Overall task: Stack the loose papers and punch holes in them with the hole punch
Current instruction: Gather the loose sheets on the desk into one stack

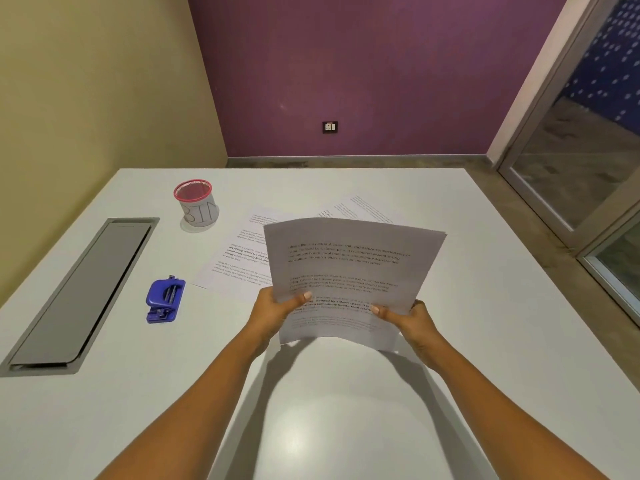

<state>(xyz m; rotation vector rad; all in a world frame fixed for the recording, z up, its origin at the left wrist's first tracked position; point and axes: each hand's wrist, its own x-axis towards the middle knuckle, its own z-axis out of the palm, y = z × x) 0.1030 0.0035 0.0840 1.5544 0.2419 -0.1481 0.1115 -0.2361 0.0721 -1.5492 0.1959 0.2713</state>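
I hold a small stack of printed papers (349, 271) upright above the white table (346, 410), slightly curved. My left hand (273, 311) grips its lower left edge and my right hand (412, 318) grips its lower right edge, thumbs on the front. More loose printed sheets (239, 258) lie flat on the table behind the stack, one of the sheets (360, 207) further back to the right. The blue hole punch (165, 301) sits on the table to the left of my left hand, apart from it.
A red mesh cup labelled BIN (197, 204) stands at the back left. A grey cable hatch (79, 292) is set into the table's left side. The table edge runs along the right, with floor and a glass door beyond.
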